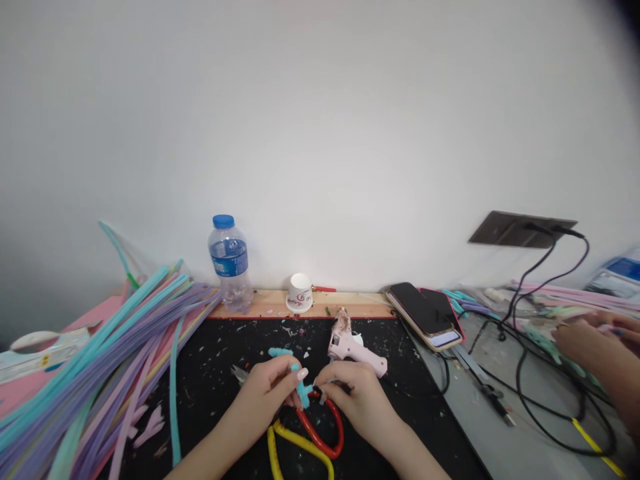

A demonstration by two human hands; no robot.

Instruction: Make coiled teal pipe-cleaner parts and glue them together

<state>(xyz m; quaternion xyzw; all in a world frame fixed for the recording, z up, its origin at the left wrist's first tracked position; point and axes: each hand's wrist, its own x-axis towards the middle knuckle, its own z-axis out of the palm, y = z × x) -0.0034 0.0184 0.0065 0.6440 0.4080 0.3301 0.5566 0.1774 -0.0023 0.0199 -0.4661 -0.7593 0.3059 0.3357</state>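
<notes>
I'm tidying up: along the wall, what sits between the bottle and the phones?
In the head view, a white cup and a thin red item sit between the bottle and phones.

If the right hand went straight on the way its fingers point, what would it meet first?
Most likely the turquoise piece held in the left hand, just beside the right hand; whether they touch is unclear.

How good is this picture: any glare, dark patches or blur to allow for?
Head view: soft light, the wall brightest mid-frame and dimmer toward the left edge; head view: a dark, blurred patch in the top right corner; head view: left hand and right hand readable, but fine detail on the blue piece is soft.
</notes>
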